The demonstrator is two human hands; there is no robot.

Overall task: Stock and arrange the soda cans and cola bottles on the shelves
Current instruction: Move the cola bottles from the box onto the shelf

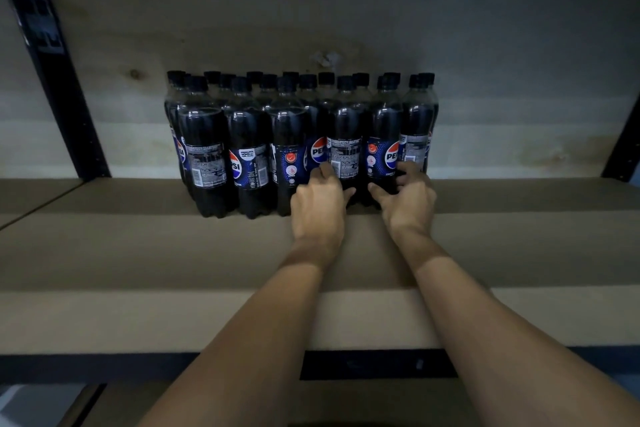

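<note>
Pepsi bottles [249,149] are stood upright in a cluster at the centre of the frame, on a cardboard-lined shelf [138,253]. One front-row bottle [344,135] is gripped low by the left hand [320,208], fingers curled round it. The neighbouring bottle [384,128] is held by the right hand [410,201], whose fingers seem clamped on it, though dimly seen.

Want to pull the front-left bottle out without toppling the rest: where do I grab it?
Probably best to grip the front-left bottle round its label band, coming from the front and left. It stands upright at the block's corner, so those sides are open; neighbours crowd its right and back.
</note>
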